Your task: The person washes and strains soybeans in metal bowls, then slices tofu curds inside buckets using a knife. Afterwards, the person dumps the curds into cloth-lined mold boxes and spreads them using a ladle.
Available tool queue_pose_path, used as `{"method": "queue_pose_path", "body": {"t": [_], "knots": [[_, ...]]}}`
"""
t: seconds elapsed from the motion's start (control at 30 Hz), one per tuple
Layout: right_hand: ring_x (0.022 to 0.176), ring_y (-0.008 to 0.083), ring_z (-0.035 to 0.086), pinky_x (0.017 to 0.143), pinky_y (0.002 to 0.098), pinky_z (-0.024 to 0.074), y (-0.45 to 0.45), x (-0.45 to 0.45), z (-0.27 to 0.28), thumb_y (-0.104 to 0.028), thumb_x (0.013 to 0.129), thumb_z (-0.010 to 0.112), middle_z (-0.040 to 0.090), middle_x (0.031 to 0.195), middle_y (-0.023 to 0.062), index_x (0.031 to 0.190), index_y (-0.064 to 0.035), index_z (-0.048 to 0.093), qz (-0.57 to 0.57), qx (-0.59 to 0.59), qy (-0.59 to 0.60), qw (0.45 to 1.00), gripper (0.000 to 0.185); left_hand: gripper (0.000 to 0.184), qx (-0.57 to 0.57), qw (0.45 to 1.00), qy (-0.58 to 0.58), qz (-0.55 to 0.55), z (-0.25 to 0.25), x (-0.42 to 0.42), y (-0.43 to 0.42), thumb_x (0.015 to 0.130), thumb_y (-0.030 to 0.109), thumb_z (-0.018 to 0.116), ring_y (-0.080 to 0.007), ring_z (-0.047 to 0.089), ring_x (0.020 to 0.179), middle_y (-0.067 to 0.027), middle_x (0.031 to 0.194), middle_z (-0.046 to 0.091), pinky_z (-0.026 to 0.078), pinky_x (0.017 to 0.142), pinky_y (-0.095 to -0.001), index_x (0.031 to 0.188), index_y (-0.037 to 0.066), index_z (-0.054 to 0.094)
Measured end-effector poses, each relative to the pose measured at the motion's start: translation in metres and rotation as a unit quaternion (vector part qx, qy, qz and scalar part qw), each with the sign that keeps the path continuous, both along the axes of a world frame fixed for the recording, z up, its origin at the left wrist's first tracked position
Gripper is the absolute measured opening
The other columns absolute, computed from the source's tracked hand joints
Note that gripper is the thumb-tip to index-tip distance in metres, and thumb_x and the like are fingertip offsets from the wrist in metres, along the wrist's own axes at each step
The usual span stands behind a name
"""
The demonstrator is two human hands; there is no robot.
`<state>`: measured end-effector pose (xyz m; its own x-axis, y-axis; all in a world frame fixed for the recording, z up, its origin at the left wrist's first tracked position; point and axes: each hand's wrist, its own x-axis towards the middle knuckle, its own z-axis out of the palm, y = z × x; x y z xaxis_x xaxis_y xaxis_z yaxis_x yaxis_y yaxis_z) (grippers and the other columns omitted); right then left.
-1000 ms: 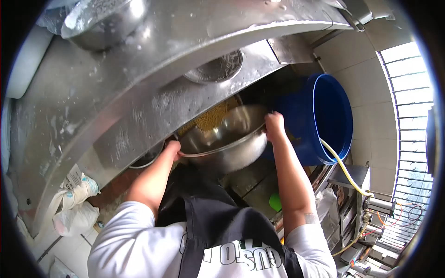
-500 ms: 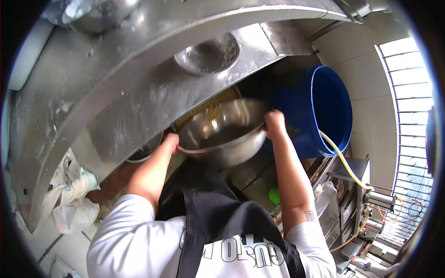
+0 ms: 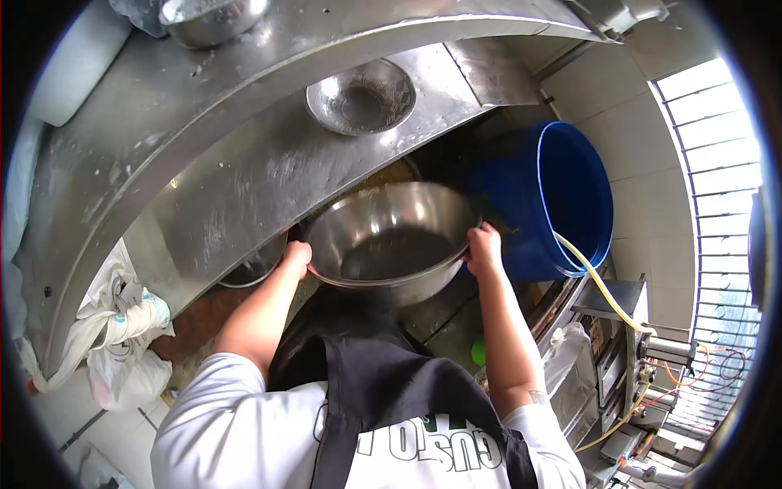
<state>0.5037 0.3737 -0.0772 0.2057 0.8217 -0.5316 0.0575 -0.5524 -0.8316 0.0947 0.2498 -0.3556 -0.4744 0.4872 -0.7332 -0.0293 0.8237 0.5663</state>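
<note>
"Steel mixing bowl point(image 3: 395, 218) first: where is it, and how do you have it?"

"Out in front of my black apron point(image 3: 379, 371), just beside the edge of the metal counter point(image 3: 261, 191), mouth upward. My left hand point(image 3: 298, 256) is closed on one side of the rim and my right hand point(image 3: 484, 246) on the other, with the bowl spanning between them."

"Is anything under it?"

"I can't tell; its base is hidden from me. If nothing is, all the weight hangs on two holds of thin rim."

"What worries you, then?"

"A slip, mainly. If the rim is wet or greasy, which I can't see, one side could drop and the bowl would swing down toward my apron."

"And at the sides?"

"Tight. My left knuckles are near the counter edge, so raising that side carelessly could bark them. By my right hand stands the blue barrel point(image 3: 521, 191); veering that way could knock it or disturb the pale hose point(image 3: 599, 281) at its mouth."

"Beyond the bowl?"

"Some yellowish stuff point(image 3: 389, 175) shows there, partly hidden. Dipping the far rim too low could catch it."
</note>
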Motion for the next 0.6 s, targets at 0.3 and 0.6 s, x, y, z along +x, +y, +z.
{"method": "queue_pose_path", "body": {"t": [0.3,0.6], "knots": [[0.059,0.0221,0.060,0.036,0.0373,0.0501,-0.039,0.018,0.035,0.001,0.087,0.054,0.058,0.083,0.0083,0.098,-0.0024,0.057,-0.049,-0.010,0.050,0.998,0.012,0.023,0.047,0.983,-0.117,0.132,-0.021,-0.008,-0.018,0.088,0.011,0.056,-0.0300,0.071,0.082,-0.0213,0.094,0.072,0.054,0.067,-0.0488,0.095,-0.007,0.069],[0.063,0.0182,0.048,0.050,0.0382,0.0383,-0.113,0.073,-0.028,-0.003,0.087,0.058,0.051,0.077,0.0008,0.087,-0.0112,0.060,-0.118,-0.011,0.055,0.991,0.009,0.033,0.006,0.987,-0.070,0.146,0.086,0.045,-0.056,0.087,0.006,0.057,-0.0334,0.070,0.100,-0.0274,0.109,0.070,0.055,0.079,-0.0486,0.111,-0.015,0.064]]}}
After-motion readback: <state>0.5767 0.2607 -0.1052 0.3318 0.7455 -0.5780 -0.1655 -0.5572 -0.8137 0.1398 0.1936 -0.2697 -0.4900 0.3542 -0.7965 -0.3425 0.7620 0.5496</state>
